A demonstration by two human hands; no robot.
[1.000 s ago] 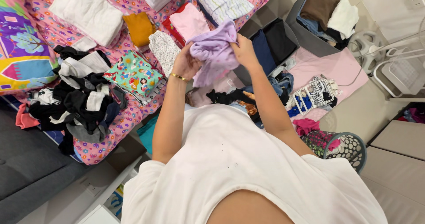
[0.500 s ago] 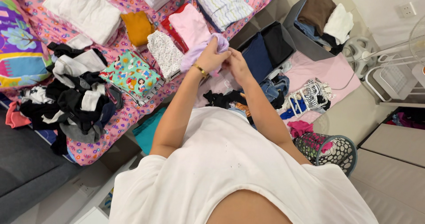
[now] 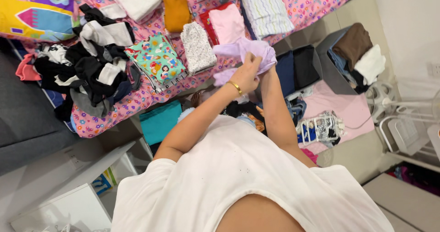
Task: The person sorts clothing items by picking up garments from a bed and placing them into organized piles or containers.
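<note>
Your left hand (image 3: 246, 75), with a gold bangle on its wrist, is closed around a lilac garment (image 3: 245, 53), pinching a bunch of the soft cloth between thumb and fingers. Your right hand (image 3: 265, 68) sits just beside it, mostly wrapped in the same cloth, so you cannot tell how its fingers lie, only that it is in the fabric. The garment is pale purple, plain, crumpled and gathered into loose folds, one flap spreading out beyond your left hand and a smaller tail hanging below it. You hold it up in the air over the edge of the bed (image 3: 316, 0). Just beyond your hands lie a folded pink piece (image 3: 227, 22) and a white speckled piece (image 3: 197, 46); a dark folded stack (image 3: 298, 67) sits beside your right hand.
</note>
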